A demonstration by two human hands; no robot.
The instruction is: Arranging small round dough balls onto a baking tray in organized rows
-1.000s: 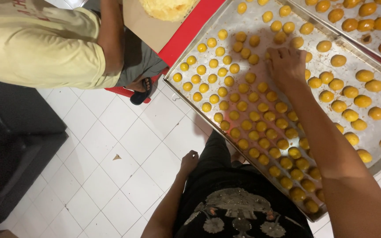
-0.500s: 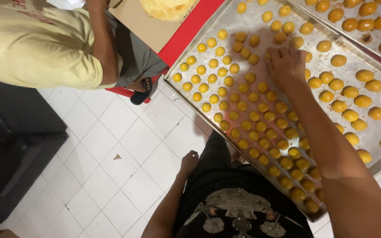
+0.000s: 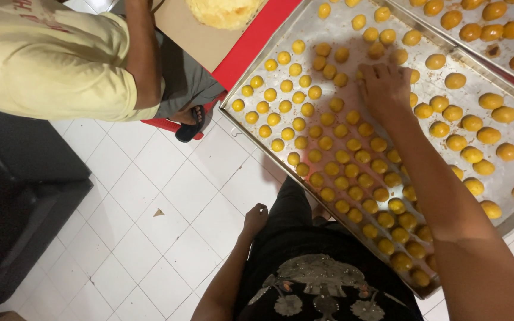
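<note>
A large metal baking tray point(image 3: 510, 178) lies on the floor, filled with several rows of small yellow dough balls point(image 3: 328, 142) and larger glazed ones point(image 3: 489, 135) on its right side. My right hand point(image 3: 383, 89) reaches over the tray, palm down, fingers resting among the small balls near the tray's far middle; whether it grips one is hidden. My left hand point(image 3: 256, 218) hangs loosely curled beside my dark trouser leg, above the white floor tiles, holding nothing.
A second tray point(image 3: 456, 38) of glazed balls lies at the top right. Another person in a yellow shirt point(image 3: 49, 65) crouches at the top left beside a red board point(image 3: 251, 44) bearing brown card and a dough lump point(image 3: 224, 12). Dark furniture point(image 3: 19, 196) stands left.
The other person's arm has shifted slightly over the card. My hands have stayed where they were.
</note>
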